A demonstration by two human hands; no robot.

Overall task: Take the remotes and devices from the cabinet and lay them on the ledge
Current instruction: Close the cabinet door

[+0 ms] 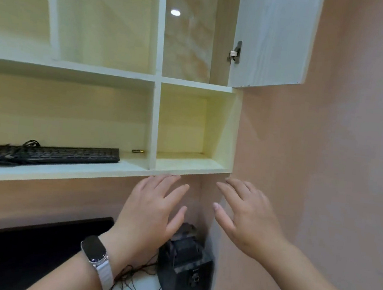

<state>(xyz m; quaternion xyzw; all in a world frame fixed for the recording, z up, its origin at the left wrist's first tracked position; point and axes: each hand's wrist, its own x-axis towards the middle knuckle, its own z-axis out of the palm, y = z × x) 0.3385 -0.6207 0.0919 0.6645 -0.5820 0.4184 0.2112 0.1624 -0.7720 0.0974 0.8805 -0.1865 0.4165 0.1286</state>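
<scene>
Left hand [153, 207] and right hand [246, 219]: fingers straight and spread, holding nothing, side by side just below the cabinet [155, 122] front edge. Keyboard [66, 154] lies flat in the lower left compartment, long axis left-right, cable heaped on it. Battery [138, 151] lies near its right end, same axis.

You face a white-edged wooden wall cabinet [153, 122] with pale yellow insides; its 2 lower compartments sit side by side. Its white door [273, 35] stands open at upper right on a metal hinge [235, 52]. Beside the hinge, a glossy marble-patterned panel [188, 50] mirrors 1 round light [175, 12]. A pinkish plaster wall [326, 159] fills your right; below the cabinet runs a wood-grain panel [38, 202].
</scene>
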